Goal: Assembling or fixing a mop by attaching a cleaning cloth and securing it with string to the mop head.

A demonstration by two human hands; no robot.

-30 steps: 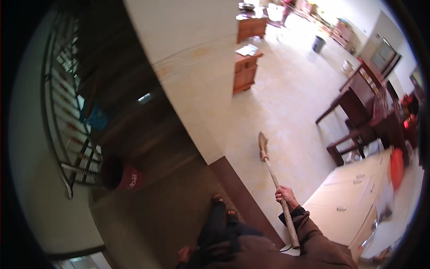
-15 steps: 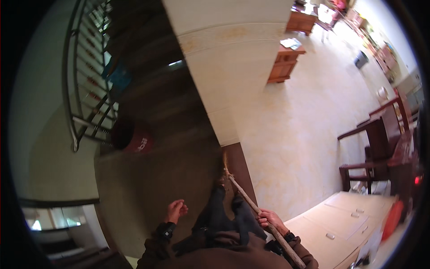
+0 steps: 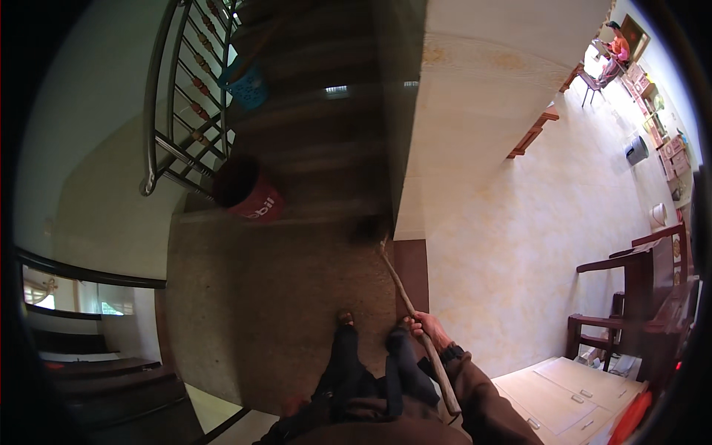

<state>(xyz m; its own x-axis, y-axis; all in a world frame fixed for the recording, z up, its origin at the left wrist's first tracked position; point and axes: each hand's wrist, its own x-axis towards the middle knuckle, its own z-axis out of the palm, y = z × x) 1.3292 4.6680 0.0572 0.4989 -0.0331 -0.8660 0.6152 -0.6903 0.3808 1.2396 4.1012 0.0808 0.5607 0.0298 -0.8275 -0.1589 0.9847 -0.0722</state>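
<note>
My right hand (image 3: 427, 326) is wrapped round the long wooden handle of a broom (image 3: 398, 280). The handle slants from beside my right forearm to the floor ahead of my feet. Its far end lies at the foot of the dark stairs (image 3: 311, 170), beside the corner of the pale wall (image 3: 437, 141). The broom's head is a dark blur there, so its bristles do not show clearly. My left hand (image 3: 298, 405) hangs low by my body, dim and smeared, with its fingers not readable.
A red bucket (image 3: 261, 202) stands by the metal railing (image 3: 157, 141) on the left, with a blue basket (image 3: 248, 89) farther up. Dark wooden chairs (image 3: 630, 278) and a pale cabinet (image 3: 567, 393) are at right. Far off, a person (image 3: 617, 48) sits near a grey bin (image 3: 636, 150).
The broom's far end has moved forward, away from my feet to the stair foot. My left hand has dropped back toward my body. The view has shifted, placing the stairs farther right.
</note>
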